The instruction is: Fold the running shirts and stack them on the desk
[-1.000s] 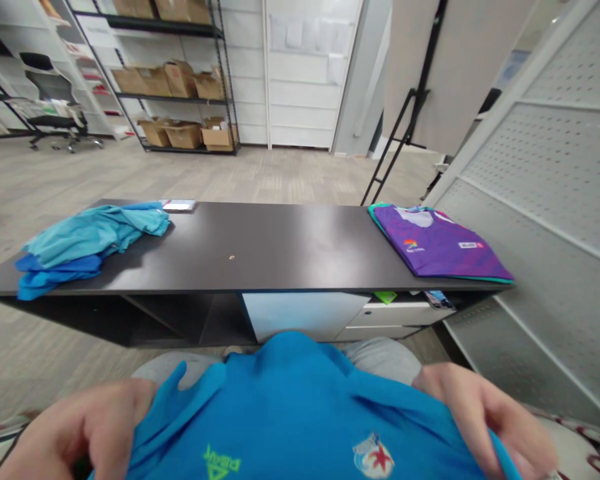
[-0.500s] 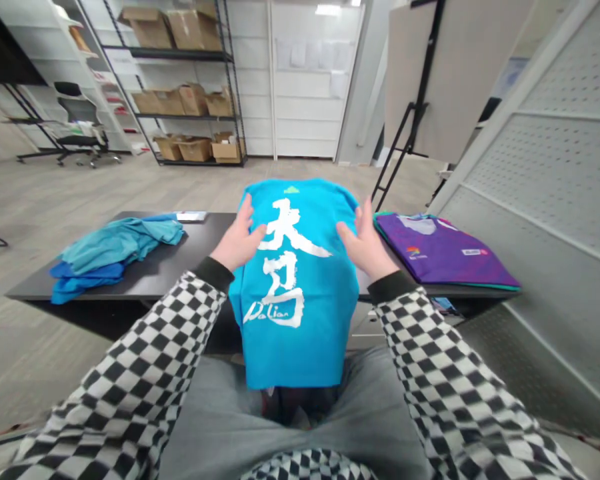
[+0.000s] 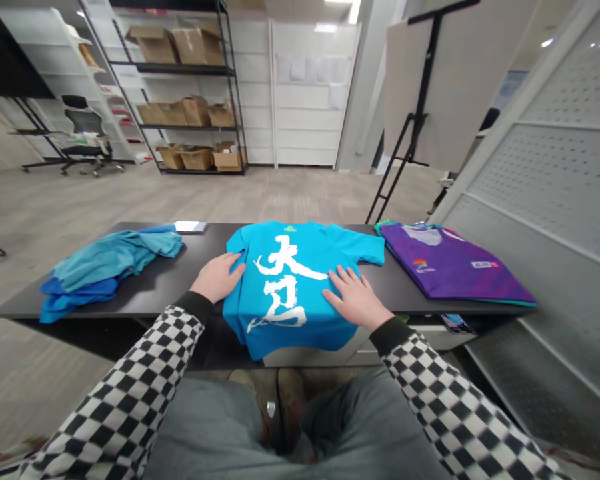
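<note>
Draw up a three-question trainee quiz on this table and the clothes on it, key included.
1. Multiple choice: what lies at the right end of the table? A) a cardboard box; B) a purple shirt; C) an office chair.
2. True or false: the right hand is clenched in a fist.
3. Fill in: the lower part of the blue shirt hangs over the table's ____ edge.

Key: 1. B. 2. False; its fingers are spread on the blue shirt. 3. Near (front).

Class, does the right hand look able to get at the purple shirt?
Probably yes: the right hand rests on the blue shirt, and nothing upright stands on the tabletop between it and the purple shirt.
</note>
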A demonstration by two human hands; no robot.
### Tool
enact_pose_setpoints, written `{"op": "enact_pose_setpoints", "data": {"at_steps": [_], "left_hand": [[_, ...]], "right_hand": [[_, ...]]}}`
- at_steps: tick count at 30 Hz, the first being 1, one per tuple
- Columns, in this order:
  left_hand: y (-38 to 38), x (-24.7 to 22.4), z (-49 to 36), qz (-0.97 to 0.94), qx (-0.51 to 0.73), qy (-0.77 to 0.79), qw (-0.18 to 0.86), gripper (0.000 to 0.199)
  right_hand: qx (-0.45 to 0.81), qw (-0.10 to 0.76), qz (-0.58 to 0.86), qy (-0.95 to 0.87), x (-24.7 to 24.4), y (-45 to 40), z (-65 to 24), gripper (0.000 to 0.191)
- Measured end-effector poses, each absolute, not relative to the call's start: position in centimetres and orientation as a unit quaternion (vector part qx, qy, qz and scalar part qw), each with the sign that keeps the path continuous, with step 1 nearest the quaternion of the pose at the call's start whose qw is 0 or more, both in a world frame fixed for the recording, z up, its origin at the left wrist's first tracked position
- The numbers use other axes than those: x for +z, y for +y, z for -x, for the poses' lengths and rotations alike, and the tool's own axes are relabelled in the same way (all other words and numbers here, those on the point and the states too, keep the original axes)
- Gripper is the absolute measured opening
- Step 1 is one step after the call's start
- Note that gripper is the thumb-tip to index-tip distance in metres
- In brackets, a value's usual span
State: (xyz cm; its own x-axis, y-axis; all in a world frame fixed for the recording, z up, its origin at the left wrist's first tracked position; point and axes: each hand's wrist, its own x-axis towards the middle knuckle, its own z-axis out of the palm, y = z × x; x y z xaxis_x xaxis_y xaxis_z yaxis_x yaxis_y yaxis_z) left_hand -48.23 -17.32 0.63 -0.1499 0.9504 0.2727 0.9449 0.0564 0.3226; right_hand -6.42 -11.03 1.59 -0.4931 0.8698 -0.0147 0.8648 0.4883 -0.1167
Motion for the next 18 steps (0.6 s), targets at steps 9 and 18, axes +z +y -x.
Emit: {"op": "enact_pose_setpoints", "data": {"at_steps": [9, 18], "left_hand": [[-17.1, 0.4, 56.1, -0.590, 0.143, 0.794, -0.043, 0.048], [-19.3, 0.2, 54.9, -0.494, 0.156, 0.853, -0.070, 0.064]], "right_hand": [[0.086, 0.024, 0.519, -0.850, 1.1, -10.2, 6.4, 0.083], [0.093, 0.022, 0.521, -0.848, 1.1, -9.9, 6.5, 0.085]]}}
